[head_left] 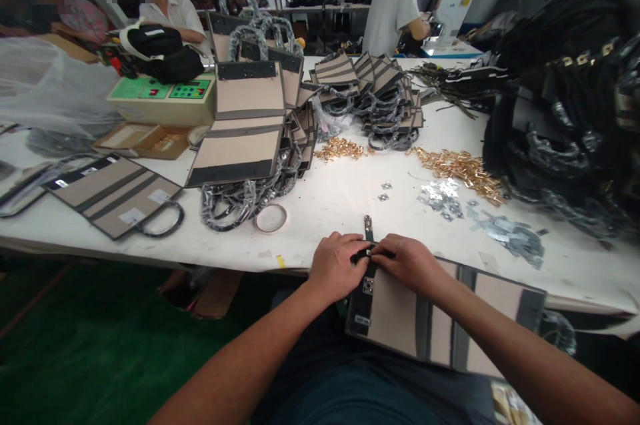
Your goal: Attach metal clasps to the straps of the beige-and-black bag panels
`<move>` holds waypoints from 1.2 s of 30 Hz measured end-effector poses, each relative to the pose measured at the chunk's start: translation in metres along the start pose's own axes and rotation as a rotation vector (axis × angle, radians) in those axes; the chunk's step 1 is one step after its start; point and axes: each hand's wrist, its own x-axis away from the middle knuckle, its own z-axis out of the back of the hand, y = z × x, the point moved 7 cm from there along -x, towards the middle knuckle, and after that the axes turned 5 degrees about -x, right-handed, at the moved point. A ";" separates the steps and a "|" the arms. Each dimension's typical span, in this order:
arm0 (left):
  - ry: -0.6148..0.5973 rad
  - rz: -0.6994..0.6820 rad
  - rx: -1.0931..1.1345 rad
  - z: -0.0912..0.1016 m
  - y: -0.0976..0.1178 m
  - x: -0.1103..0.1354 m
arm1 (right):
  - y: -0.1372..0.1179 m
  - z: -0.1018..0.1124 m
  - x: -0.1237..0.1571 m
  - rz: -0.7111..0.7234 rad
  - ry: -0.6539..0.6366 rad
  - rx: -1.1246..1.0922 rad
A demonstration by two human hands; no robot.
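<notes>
A beige and black bag panel [397, 318] lies partly on the table's front edge and partly over my lap. My left hand [337, 268] is closed on the panel's black end strip, thumb and finger pinched at its border. From the other side my right hand [407, 265] pinches at the same spot, where a small shiny metal piece [369, 253] shows between the fingertips. Just beyond the hands a short black tab [369, 228] with metal fittings sticks out over the table. Nearer me, a square metal plate [368, 285] sits on the black strip.
Gold metal fittings [460, 171] and flat silver plates [515, 238] lie heaped on the white table [330, 211]. Stacked bag panels [240, 148] with wrapped handles, a tape roll [271, 218] and a green control box [163, 98] stand left. Black bags [540, 138] pile up right. Co-workers are beyond.
</notes>
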 end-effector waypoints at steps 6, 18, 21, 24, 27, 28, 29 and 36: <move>-0.041 0.013 0.081 0.001 -0.005 -0.004 | -0.008 -0.002 0.003 -0.030 -0.010 0.131; -0.435 0.203 0.102 -0.001 -0.017 -0.040 | -0.024 -0.004 0.011 -0.045 0.022 0.362; -0.533 0.184 0.133 -0.003 -0.018 -0.049 | -0.019 -0.002 0.008 -0.073 0.046 0.263; -0.586 0.201 0.172 -0.006 -0.018 -0.056 | -0.015 0.001 0.006 -0.080 0.057 0.198; -0.614 0.252 0.227 -0.011 -0.016 -0.059 | -0.012 0.004 0.006 -0.081 0.063 0.153; -0.632 0.279 0.256 -0.014 -0.016 -0.058 | -0.010 0.005 0.006 -0.081 0.063 0.137; -0.657 0.310 0.290 -0.017 -0.015 -0.057 | -0.009 0.005 0.005 -0.080 0.061 0.119; -0.808 0.470 0.514 -0.029 -0.015 -0.050 | -0.004 0.013 -0.004 -0.121 0.051 -0.072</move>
